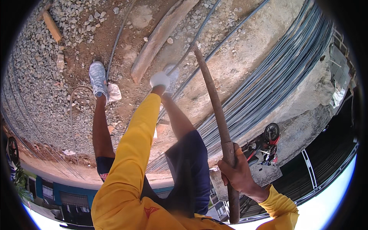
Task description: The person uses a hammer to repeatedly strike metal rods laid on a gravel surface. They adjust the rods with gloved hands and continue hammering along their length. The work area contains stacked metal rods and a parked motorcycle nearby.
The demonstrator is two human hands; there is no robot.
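Wrapping a bent brown bar (217, 102): right fingers (226, 168); gripping a grey rod (207, 19): left fingers (160, 80).

Two hands (238, 172) at centre and lower right, two shoes (97, 76) at upper left and centre, one brown bar (214, 96), one long plank (163, 36) at upper centre, one motorcycle (265, 147) at right, stacked rods (276, 65) too many to count

From the wearer's head, a wide fisheye view looks down, close above the right hand (240, 174) and its grip, farther from the ground (249, 65) beyond.
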